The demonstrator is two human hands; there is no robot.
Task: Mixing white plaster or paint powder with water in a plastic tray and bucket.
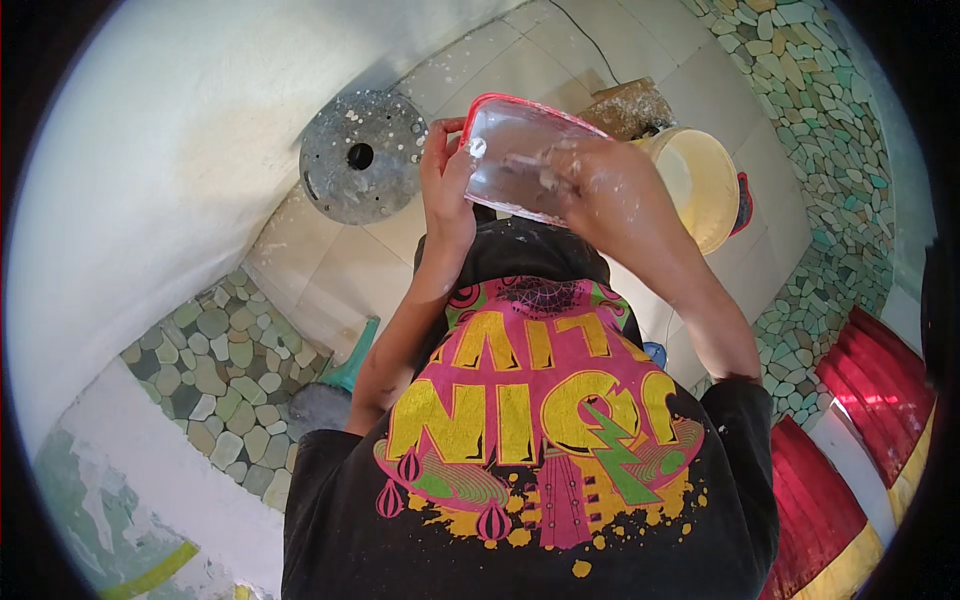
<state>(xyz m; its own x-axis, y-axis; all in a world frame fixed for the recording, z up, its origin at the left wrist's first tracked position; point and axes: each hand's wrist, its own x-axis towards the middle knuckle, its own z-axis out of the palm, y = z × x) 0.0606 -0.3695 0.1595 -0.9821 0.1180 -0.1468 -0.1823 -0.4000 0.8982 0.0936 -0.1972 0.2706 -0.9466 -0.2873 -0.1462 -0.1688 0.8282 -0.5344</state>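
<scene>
A rectangular plastic tray (pixel 505 178) with a red rim tilts in front of me, its inside smeared with wet white. My left hand (pixel 447 190) grips the tray's left end, thumb over the rim by a white blob and fingers round the outer side. Over the tray's right part lies my right hand (pixel 606 172), flecked with white. Its fingers reach down into the tray and are blurred, so their hold is unclear. Just right of that hand stands a cream-coloured bucket (pixel 722 205).
Left of the tray is a round grey paint-spotted disc (pixel 335 185) with a central hole, near the white wall (pixel 200 130). A white-splashed brown block (pixel 636 103) and a dark cable (pixel 590 40) lie beyond. Red-and-yellow sacks (pixel 810 500) are at lower right.
</scene>
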